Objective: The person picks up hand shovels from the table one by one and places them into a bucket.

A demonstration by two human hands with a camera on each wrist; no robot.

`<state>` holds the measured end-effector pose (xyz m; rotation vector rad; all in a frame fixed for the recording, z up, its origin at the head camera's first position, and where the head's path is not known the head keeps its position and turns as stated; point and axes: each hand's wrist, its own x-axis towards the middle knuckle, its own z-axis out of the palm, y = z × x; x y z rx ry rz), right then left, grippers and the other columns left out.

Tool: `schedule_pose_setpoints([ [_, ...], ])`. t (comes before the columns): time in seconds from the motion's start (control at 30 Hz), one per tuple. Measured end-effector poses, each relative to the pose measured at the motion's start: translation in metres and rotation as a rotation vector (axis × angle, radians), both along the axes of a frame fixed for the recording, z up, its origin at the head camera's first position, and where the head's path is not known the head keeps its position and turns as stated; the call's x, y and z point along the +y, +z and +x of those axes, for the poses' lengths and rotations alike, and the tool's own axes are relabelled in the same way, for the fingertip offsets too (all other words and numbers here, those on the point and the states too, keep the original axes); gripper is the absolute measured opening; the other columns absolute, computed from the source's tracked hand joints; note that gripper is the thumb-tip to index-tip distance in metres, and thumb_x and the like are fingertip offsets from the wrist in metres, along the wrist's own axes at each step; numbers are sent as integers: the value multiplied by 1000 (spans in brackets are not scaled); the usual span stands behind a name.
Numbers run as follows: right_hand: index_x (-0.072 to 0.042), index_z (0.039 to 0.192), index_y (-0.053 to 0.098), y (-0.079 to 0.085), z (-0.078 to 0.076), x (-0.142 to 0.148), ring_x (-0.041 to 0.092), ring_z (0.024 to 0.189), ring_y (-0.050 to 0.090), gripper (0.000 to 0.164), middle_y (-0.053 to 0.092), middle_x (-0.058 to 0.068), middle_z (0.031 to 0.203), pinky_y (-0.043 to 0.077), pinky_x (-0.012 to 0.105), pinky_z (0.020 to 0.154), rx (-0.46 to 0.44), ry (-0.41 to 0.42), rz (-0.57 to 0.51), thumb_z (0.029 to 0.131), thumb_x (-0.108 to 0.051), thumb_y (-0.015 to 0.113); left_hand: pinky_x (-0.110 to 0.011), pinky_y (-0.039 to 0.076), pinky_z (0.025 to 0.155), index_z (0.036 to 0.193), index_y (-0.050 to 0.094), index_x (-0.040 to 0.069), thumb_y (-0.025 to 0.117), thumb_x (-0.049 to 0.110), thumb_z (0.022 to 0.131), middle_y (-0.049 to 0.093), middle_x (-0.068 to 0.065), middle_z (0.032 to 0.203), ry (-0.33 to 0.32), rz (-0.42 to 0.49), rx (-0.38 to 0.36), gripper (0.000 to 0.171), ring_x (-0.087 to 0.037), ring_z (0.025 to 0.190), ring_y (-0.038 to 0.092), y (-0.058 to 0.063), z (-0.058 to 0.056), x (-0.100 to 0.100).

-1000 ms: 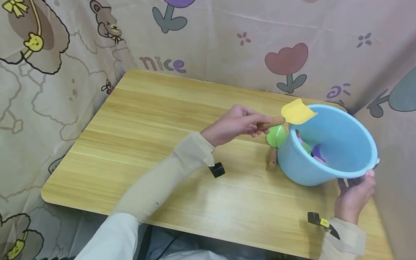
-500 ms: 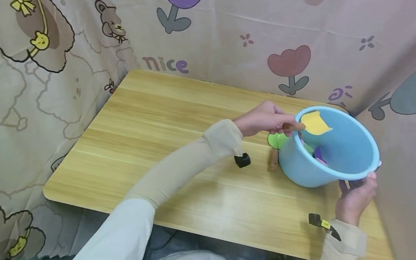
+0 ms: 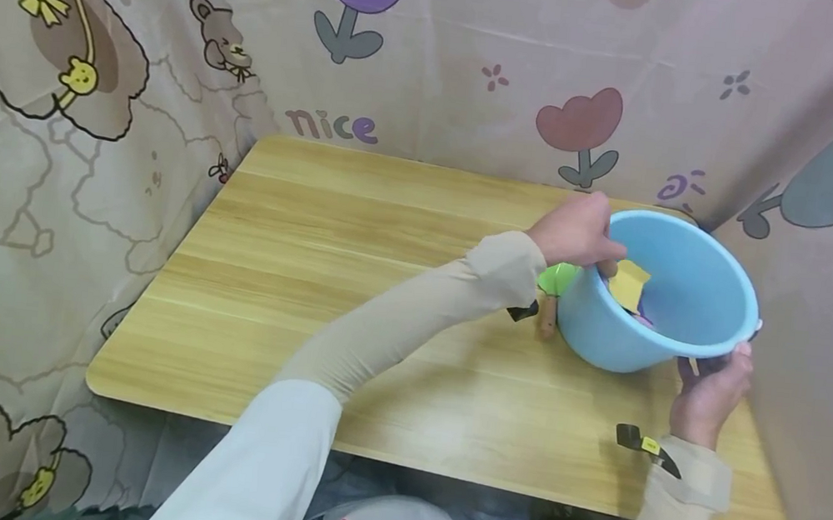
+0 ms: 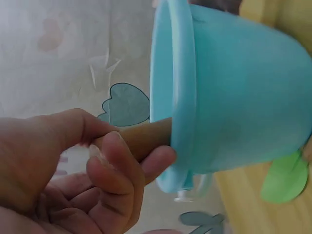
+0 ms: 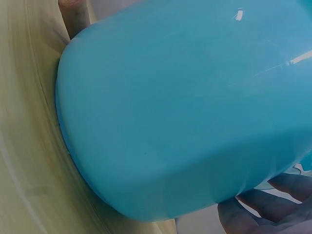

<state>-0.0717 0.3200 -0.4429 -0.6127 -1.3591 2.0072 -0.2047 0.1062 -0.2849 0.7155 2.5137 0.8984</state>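
My left hand (image 3: 579,230) is at the left rim of a light blue bucket (image 3: 608,341), pinching the wooden handle (image 4: 148,138) of a toy shovel. The shovel's yellow blade (image 3: 628,285) points down inside the bucket. The bucket tilts to the right on the table, its opening leaning toward my right hand (image 3: 710,395). That hand grips the bucket at the near right of the rim, thumb on the edge and fingers against the outer wall. Inside lie purple and pink pieces (image 3: 644,319), partly hidden by the blade.
Left of the bucket, a green toy shovel (image 3: 557,279) with a wooden handle lies on the wooden table (image 3: 324,285). A printed curtain (image 3: 450,62) hangs close behind the table and along both sides.
My left hand has moved right to the rim and turned the yellow shovel blade down into the bucket. My right hand keeps its hold on the bucket.
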Motion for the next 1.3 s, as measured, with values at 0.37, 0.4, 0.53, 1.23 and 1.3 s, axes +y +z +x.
schedule_pose_setpoints([
  [0.37,-5,122,68,-4,2,-6,21,99,66,43,72,6,107,49,35,91,-7,-25,-22,106,-36,43,-17,49,57,81,67,16,59,26,103,75,3,76,-102,-183,188,25,-6,64,70,3,9,21],
  [0.4,-5,123,67,-5,2,-6,21,100,66,43,72,6,107,49,35,90,-5,-25,-20,106,-36,43,-17,49,57,81,66,17,59,27,103,74,4,74,-107,-193,193,25,-6,64,68,2,9,21],
  [0.53,-6,128,67,-5,2,-5,22,104,66,45,72,8,114,49,35,91,7,-20,0,106,-38,42,-18,45,57,82,59,19,58,29,103,61,6,71,-124,-212,243,23,-5,63,60,0,11,22],
  [1.23,-10,128,69,-1,-4,0,21,106,66,43,72,6,114,49,36,94,10,-19,-24,105,-38,45,-18,46,70,95,59,22,47,23,109,49,7,82,-111,-207,379,18,-5,77,51,-24,20,56],
  [1.3,-12,131,68,-1,-3,0,22,111,66,44,72,7,120,48,39,101,3,-16,-27,106,-38,44,-19,50,72,106,64,24,47,23,109,58,9,88,-134,-264,403,17,-5,81,56,-32,21,59],
])
